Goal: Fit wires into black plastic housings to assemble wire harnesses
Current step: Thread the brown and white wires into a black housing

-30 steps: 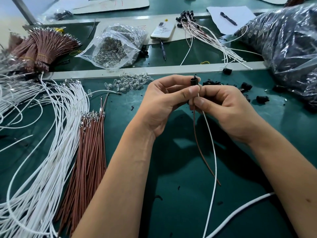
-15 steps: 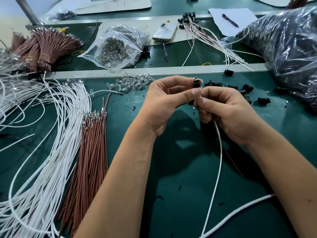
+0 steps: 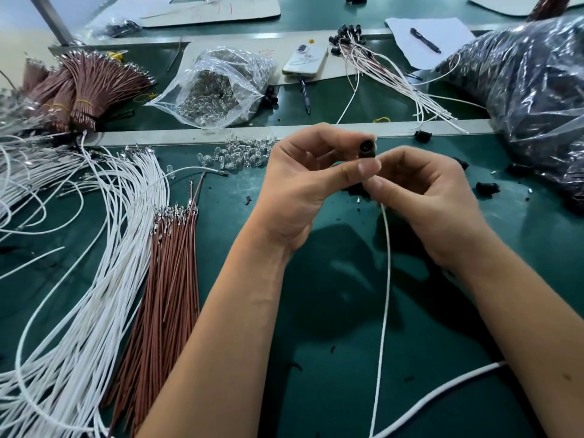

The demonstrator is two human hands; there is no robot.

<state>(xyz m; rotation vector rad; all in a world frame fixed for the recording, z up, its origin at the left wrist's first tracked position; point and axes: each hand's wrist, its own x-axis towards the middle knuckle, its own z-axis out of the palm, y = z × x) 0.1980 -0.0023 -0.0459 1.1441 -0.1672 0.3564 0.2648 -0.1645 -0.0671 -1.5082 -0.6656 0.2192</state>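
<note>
My left hand [image 3: 303, 184] pinches a small black plastic housing [image 3: 367, 149] between thumb and fingers, held up over the green table. My right hand [image 3: 423, 194] meets it fingertip to fingertip and pinches a thin white wire [image 3: 385, 279] just under the housing. That wire hangs down from my fingers toward the near table edge. The wire's top end is hidden between my fingers. No brown wire shows below my hands.
White wires [image 3: 79, 279] and brown wires [image 3: 167, 273] lie in piles at the left. Clear bulbs [image 3: 243, 153] and loose black housings [image 3: 488, 188] sit behind my hands. A bag of bulbs [image 3: 218, 90], finished harnesses [image 3: 379, 67], a phone [image 3: 305, 60] and a dark plastic bag [image 3: 537, 99] lie further back.
The brown wire that hung beside the white one a second ago is no longer visible below my hands. The housing has tilted so its open end faces the camera.
</note>
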